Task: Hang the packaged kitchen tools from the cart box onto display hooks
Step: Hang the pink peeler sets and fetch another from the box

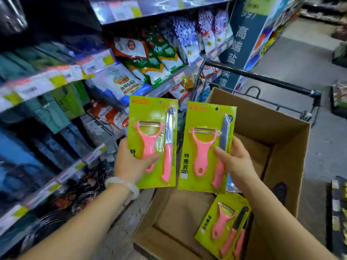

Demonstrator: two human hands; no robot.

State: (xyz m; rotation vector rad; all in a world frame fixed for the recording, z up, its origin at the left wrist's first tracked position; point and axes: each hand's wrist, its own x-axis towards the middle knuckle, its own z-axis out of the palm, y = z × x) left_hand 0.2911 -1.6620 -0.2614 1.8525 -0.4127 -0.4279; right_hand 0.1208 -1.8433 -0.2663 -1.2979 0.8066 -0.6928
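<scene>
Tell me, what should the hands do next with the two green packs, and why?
Probably lift one pack toward a display hook and thread its top hole on. The left hand holds one peeler-and-knife pack and the right hand holds another, both upright above the cardboard box. No hook is plainly visible, so looking for one comes first.

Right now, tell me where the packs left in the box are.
In the head view, the remaining packs lie at lower right, inside the cardboard box, under the right hand.

Two upright green peeler-and-knife packs (153, 141) (206, 147) above the box (281, 147), more packs (225, 226) inside.
</scene>
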